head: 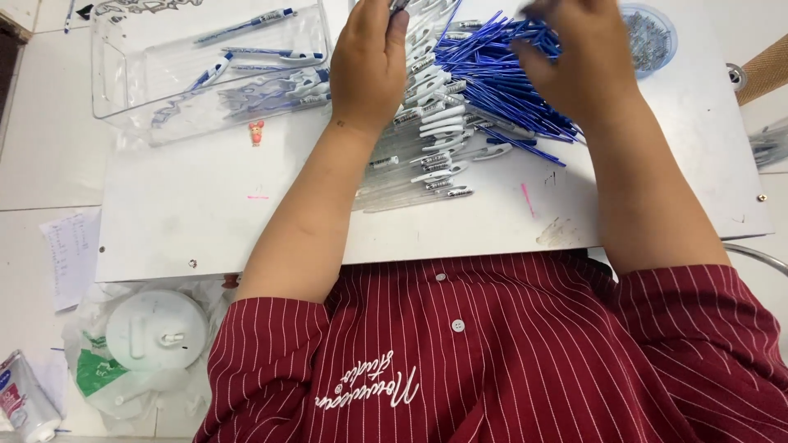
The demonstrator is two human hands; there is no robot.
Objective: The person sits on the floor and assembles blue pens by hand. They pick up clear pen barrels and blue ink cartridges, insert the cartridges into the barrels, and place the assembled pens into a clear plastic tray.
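The left hand (368,61) rests on a row of clear pen barrels (423,152) with white clips. Its fingers are bent together around a dark pen part at the top edge of the view, but the fingertips are cut off there, so I cannot tell exactly how they pinch it. The right hand (587,61) lies on a heap of blue refills (492,74). Its fingers are blurred, a little spread and curved down into the heap; whether they hold one refill I cannot tell. The barrels and the refills are too many and too crossed to count. They lie on a white work board (205,221), between the two hands and just in front of the person.

At the left of the board stands one clear plastic tray (111,82), rectangular, and inside it lie several finished pens (271,82) with blue and white parts, perhaps seven. Just below the tray is one small pink figure (257,131). At the top right is one round clear dish (661,29) with small metal parts. At the lower left there is one white round lid (156,328) on a plastic bag with a green print, one white sheet of paper (72,254) with handwriting, and in the corner one white tube (25,406) with a red and blue label.
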